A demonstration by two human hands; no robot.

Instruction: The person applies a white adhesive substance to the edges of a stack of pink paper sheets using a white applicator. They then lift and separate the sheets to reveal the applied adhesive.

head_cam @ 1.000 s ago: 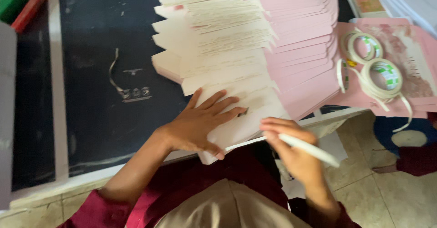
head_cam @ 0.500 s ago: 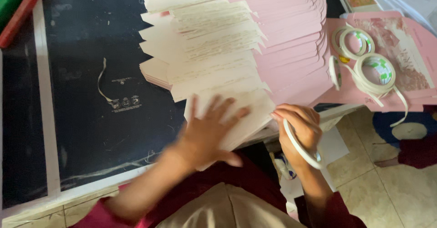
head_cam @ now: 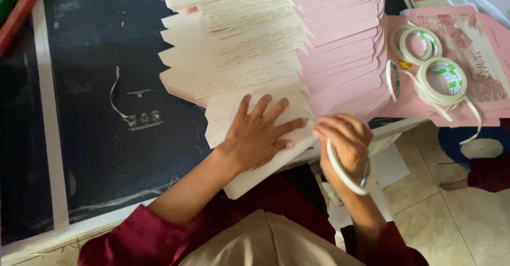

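Note:
A long fan of overlapping sheets lies on the black tabletop (head_cam: 106,58), cream on the left (head_cam: 249,48) and pink on the right (head_cam: 340,43). My left hand (head_cam: 260,133) presses flat, fingers spread, on the nearest cream sheet (head_cam: 265,173), which overhangs the table's front edge. My right hand (head_cam: 345,138) is closed around a thin white tape roll (head_cam: 340,170) seen edge-on. Its fingertips pinch together at the right edge of that same sheet, almost touching my left fingertips.
Several more white tape rolls (head_cam: 438,82) with loose tails lie on a pink printed card (head_cam: 478,48) at the right. A curled paper strip (head_cam: 114,93) rests on the tabletop. Red and green bars (head_cam: 18,11) sit far left. Tiled floor (head_cam: 451,218) with paper scraps lies below.
My left hand has slid a little to the right on the nearest sheet. My right hand has turned, so the tape roll hangs under the palm, and its fingertips have come to the sheet's edge.

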